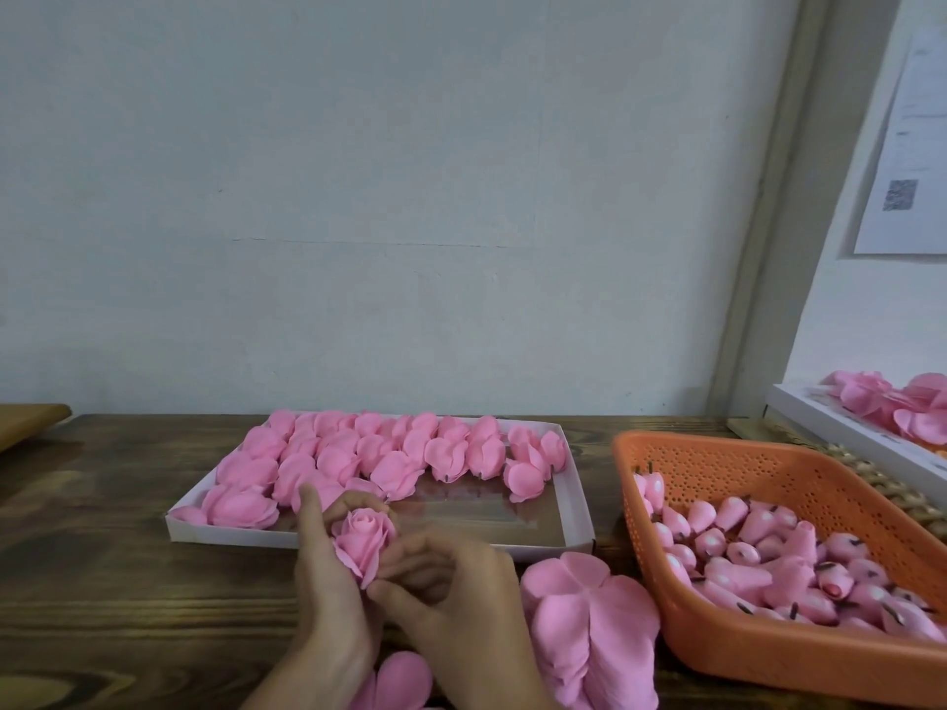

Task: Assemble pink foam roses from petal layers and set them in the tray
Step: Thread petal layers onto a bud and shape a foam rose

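While the left grip (328,581) wraps its side and the right grip (451,597) pinches its base, the pink foam rose (365,548) is held over the worktop (102,556), at the near rim of the white tray (575,497), beside stacked petal layers (589,622).

The rose (365,543) is soft pink, as are the roses (328,453) filling the white tray (578,499) at twelve o'clock and the petal layers (589,617) at four o'clock. At three o'clock an orange basket (717,466), dotted with small holes, carries pink buds (758,550) with dark stubs. The tabletop (102,556) is dark brown and wood-grained. The wall (358,197) is pale grey.
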Tool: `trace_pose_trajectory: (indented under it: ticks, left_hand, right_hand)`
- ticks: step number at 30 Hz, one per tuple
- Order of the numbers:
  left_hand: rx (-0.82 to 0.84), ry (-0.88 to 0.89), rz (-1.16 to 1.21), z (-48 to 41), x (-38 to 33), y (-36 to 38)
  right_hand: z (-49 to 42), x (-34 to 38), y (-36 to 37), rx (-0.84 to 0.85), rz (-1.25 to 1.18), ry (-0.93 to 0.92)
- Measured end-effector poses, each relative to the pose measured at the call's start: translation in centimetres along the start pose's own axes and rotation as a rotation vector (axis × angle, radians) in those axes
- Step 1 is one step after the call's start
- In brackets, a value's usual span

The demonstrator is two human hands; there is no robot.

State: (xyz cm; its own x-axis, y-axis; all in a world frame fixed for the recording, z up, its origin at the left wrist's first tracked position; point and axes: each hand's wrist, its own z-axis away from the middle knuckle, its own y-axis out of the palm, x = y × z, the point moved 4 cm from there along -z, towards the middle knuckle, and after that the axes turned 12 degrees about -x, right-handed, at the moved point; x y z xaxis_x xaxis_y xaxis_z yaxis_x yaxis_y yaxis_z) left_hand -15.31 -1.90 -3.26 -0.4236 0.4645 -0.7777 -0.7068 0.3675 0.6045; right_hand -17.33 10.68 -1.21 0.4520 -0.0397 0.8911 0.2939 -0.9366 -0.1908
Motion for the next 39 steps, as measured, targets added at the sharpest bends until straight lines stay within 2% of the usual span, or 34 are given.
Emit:
trace_pose_trajectory:
  ticks: [8, 13, 16, 18, 20, 21, 27, 31, 35, 39]
  left_hand:
    - [0.036, -0.008, -0.01, 0.6, 0.5, 0.5]
    - [0.192, -0.089, 0.057, 2.2, 0.5, 1.6]
    - [0.286, -0.049, -0.015, 2.6, 0.7, 1.6]
    - [0.329, 0.091, -0.162, 2.2, 0.5, 1.2]
    - [0.385, 0.28, -0.316, 2.1, -0.3, 1.3]
    - [0.412, 0.319, -0.337, 2.1, -0.6, 1.4]
    - [0.62, 0.213, -0.298, 1.6, -1.2, 1.4]
    - [0.702, 0.189, -0.359, 1.3, -1.4, 1.0]
    - [0.813, 0.22, -0.422, 1.6, -2.2, 1.0]
    - [0.842, 0.283, -0.469, 1.7, -2.4, 1.6]
  right_hand:
    - [-0.4, 0.8, -0.4, -0.085, 0.181, -0.319]
    - [-0.3, 1.4, -0.7, -0.165, 0.239, -0.423]
    - [-0.4, 1.7, -1.0, -0.226, 0.293, -0.45]
    - [-0.7, 1.9, -1.3, -0.244, 0.284, -0.451]
    - [-1.1, 2.0, -1.8, -0.226, 0.251, -0.46]
    - [-1.3, 2.1, -2.1, -0.202, 0.241, -0.467]
    - [-2.6, 2.2, -3.7, -0.111, 0.232, -0.474]
    - [-3.3, 2.1, -4.0, -0.026, 0.195, -0.477]
    - [-3.8, 2.1, -4.1, 0.041, 0.12, -0.449]
    - [-4.0, 2.1, -4.2, 0.12, -0.006, -0.419]
